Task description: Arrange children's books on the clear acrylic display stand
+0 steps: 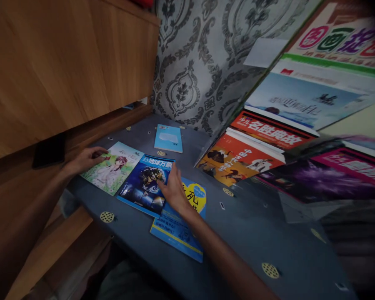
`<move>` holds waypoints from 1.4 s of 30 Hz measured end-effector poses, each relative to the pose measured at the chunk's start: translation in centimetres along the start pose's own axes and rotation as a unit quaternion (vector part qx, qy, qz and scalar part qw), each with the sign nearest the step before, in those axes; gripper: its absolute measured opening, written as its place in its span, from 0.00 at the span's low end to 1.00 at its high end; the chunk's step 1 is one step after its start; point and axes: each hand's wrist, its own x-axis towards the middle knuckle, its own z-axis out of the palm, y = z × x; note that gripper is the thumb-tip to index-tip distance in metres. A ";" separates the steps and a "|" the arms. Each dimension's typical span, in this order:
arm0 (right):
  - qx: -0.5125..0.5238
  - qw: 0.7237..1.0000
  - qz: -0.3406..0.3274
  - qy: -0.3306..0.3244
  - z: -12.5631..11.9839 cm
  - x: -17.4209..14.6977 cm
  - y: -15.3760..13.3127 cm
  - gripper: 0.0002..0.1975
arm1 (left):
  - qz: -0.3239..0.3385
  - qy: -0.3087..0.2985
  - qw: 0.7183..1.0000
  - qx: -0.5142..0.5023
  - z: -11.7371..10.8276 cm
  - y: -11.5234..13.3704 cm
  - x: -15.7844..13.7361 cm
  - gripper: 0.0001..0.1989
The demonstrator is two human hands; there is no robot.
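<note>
My left hand (88, 160) is at the left edge of a pale green book (117, 164) with a drawn girl on its cover. Its fingers are parted, thumb and forefinger over the cover. Beside that book, a dark blue book (143, 183) with a picture of the Earth lies flat, overlapping a blue and yellow book (178, 233). On the Earth book's right side rests my right hand (173, 187), thumb spread across the cover and the fingers pointing up along the edge. The hand and forearm hide part of the blue and yellow book.
A light blue booklet (168, 138) lies farther back on the dark grey tabletop (237, 233). At the right, a tilted rack holds several books, including an orange one (240, 158). A wooden cabinet (71, 66) borders the left, and patterned wallpaper (187, 79) stands behind.
</note>
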 end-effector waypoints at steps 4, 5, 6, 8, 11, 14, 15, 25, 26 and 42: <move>-0.268 0.959 -0.081 -0.042 -0.5 -1.4 -1.1 0.37 | 0.036 0.006 0.990 0.138 0.0 -0.3 -0.8 0.29; -0.305 0.946 -0.086 -0.073 -0.6 -1.6 -1.4 0.37 | 0.037 0.017 0.985 0.166 0.2 -0.2 -1.1 0.29; -0.335 0.933 -0.084 -0.099 -0.6 -1.8 -1.7 0.39 | 0.036 0.025 0.981 0.188 0.4 -0.1 -1.5 0.29; -0.377 0.914 -0.076 -0.130 -0.6 -2.0 -2.1 0.44 | 0.031 0.034 0.976 0.212 0.9 0.1 -2.2 0.29; -0.411 0.899 -0.077 -0.130 -0.1 -2.1 -2.4 0.49 | 0.028 0.038 0.973 0.227 1.5 0.3 -2.8 0.30; -0.435 0.888 -0.081 -0.120 1.1 -2.1 -2.3 0.48 | 0.026 0.032 0.973 0.227 1.5 0.4 -3.0 0.29; -0.442 0.886 -0.082 -0.116 1.6 -2.1 -2.3 0.48 | 0.026 0.030 0.973 0.227 1.4 0.4 -2.9 0.28; -0.454 0.882 -0.068 -0.108 3.0 -1.9 -2.6 0.48 | 0.027 0.033 0.959 0.280 2.2 0.6 -2.1 0.24; -0.451 0.884 -0.068 -0.107 3.0 -1.9 -2.6 0.48 | 0.037 0.031 0.957 0.287 2.8 1.0 -2.2 0.23; -0.409 0.903 -0.081 -0.099 2.6 -2.0 -2.7 0.47 | 0.260 0.017 0.939 0.224 9.0 5.1 -5.8 0.21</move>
